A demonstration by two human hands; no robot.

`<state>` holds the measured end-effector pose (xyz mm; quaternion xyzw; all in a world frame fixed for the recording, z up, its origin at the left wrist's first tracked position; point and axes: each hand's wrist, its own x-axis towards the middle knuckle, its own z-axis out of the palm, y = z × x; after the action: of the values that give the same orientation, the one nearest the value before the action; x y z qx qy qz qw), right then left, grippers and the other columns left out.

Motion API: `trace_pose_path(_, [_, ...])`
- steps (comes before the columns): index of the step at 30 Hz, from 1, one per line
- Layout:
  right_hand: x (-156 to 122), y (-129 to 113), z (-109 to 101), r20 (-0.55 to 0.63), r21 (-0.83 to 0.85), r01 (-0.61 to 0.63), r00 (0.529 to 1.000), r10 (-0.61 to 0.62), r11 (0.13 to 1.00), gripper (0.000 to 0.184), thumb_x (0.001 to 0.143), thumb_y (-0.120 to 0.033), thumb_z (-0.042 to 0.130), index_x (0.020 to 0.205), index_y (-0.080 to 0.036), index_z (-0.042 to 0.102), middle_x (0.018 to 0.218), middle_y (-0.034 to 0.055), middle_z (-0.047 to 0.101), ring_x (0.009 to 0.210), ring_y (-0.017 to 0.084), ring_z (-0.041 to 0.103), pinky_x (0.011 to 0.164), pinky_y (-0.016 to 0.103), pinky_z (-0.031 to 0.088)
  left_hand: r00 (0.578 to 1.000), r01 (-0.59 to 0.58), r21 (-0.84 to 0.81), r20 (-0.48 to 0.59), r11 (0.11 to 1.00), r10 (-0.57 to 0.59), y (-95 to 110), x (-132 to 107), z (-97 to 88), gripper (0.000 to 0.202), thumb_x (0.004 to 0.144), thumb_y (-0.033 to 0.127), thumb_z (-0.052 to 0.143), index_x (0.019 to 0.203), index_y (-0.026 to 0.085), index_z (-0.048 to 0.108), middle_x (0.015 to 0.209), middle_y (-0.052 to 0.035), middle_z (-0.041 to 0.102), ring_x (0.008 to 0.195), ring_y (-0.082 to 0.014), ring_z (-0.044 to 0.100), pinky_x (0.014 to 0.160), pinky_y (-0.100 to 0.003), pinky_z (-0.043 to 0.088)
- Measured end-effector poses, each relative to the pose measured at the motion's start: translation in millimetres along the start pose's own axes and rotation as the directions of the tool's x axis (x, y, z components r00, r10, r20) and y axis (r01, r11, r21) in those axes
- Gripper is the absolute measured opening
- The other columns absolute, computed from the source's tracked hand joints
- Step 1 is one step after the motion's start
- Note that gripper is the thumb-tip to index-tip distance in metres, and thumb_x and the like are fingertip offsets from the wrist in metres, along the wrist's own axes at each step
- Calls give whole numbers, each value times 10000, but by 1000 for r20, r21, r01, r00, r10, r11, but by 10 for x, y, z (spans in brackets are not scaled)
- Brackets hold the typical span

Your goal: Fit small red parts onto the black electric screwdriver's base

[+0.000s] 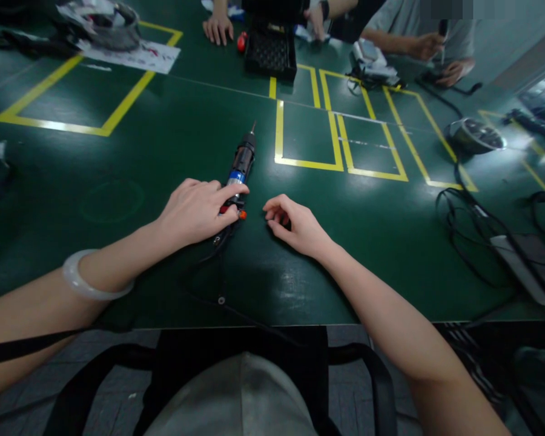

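Observation:
An electric screwdriver [242, 160] with a black nose, a blue band and a thin metal bit lies on the green table, its bit pointing away from me. My left hand [195, 209] is closed on its rear part, forefinger across the body and thumb near a red and orange piece [241, 214]. A black cord [221, 266] runs from its back end toward the table's front edge. To the right of the screwdriver, my right hand [297, 225] rests on its side, fingers loosely curled and thumb apart, with nothing visible in it.
Yellow tape outlines [309, 164] mark the green table [163, 145]. At the back stand a black case [270, 54] and a round metal part [118, 27] on paper. Co-workers' hands [218, 27] are across the table. Cables [472, 224] and another metal part [476, 136] lie right.

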<state>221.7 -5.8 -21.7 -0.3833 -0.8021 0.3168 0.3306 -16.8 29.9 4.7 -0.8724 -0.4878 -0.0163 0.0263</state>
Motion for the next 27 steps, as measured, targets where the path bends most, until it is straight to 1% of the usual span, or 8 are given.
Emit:
trace_pose_path(4, [-3, 49, -26, -17, 15, 10, 1000, -9, 1000, 250, 854, -93, 521, 1084, -191, 514, 916, 14, 617, 731, 116, 567, 708, 264, 464, 999, 49, 26, 11, 998, -49, -312, 33, -5, 511, 973, 396, 360, 1442, 294, 537, 978, -93, 678, 890, -259, 622, 844, -385, 431])
trace_pose_path(8, [-1, 53, -29, -11, 9, 21, 1000, -21, 1000, 244, 865, -94, 512, 1092, -181, 518, 913, 15, 617, 727, 116, 563, 713, 266, 457, 986, 153, 86, 49, 984, -158, -758, 66, -2, 519, 1006, 395, 323, 1496, 301, 469, 1099, -87, 667, 873, -230, 586, 776, -340, 421])
trace_pose_path(13, [0, 40, -36, 5, -8, 2, 1000, -2, 1000, 244, 873, -102, 502, 1098, -198, 512, 918, 11, 618, 746, 121, 564, 725, 267, 456, 923, 372, 87, 67, 924, -378, -1362, 97, 33, 531, 1012, 452, 306, 1512, 346, 450, 1294, -41, 622, 902, -232, 547, 780, -341, 407])
trace_pose_path(16, [0, 39, -40, 6, -6, 6, 1000, -6, 1000, 238, 876, -107, 501, 1096, -196, 515, 919, 14, 619, 748, 124, 564, 727, 269, 457, 893, 440, 57, 74, 896, -443, -1714, 87, 67, 569, 1020, 536, 216, 1530, 377, 412, 1347, 14, 579, 938, -232, 515, 817, -361, 383])
trace_pose_path(18, [0, 40, -40, 7, -3, 6, 1000, -6, 1000, 234, 878, -111, 500, 1095, -196, 516, 919, 16, 620, 750, 125, 565, 729, 270, 458, 874, 478, 42, 80, 877, -480, -1936, 80, 97, 602, 1012, 605, 165, 1533, 405, 390, 1346, 60, 567, 945, -217, 492, 822, -350, 359])
trace_pose_path(20, [0, 40, -40, 10, -4, -1, 1000, 1, 1000, 232, 878, -116, 503, 1094, -200, 518, 923, 16, 622, 755, 126, 568, 732, 272, 460, 856, 507, 43, 95, 861, -509, -2128, 81, 127, 622, 1001, 646, 150, 1533, 419, 378, 1339, 86, 565, 937, -203, 472, 805, -334, 337])
trace_pose_path(23, [-1, 31, -44, 18, -12, -7, 1000, 7, 1000, 234, 878, -118, 505, 1096, -204, 520, 926, 16, 626, 764, 128, 573, 739, 274, 461, 859, 498, 25, 124, 867, -497, -2319, 99, 161, 625, 1006, 639, 154, 1549, 408, 358, 1375, 91, 541, 938, -198, 461, 806, -328, 324])
trace_pose_path(27, [1, 9, -48, 23, -23, -12, 1000, 13, 1000, 224, 881, -121, 504, 1090, -200, 524, 915, 18, 631, 761, 134, 573, 738, 280, 457, 873, 473, -19, 148, 881, -465, -2419, 122, 190, 662, 992, 651, 176, 1561, 363, 354, 1428, 80, 511, 960, -207, 446, 871, -342, 339])
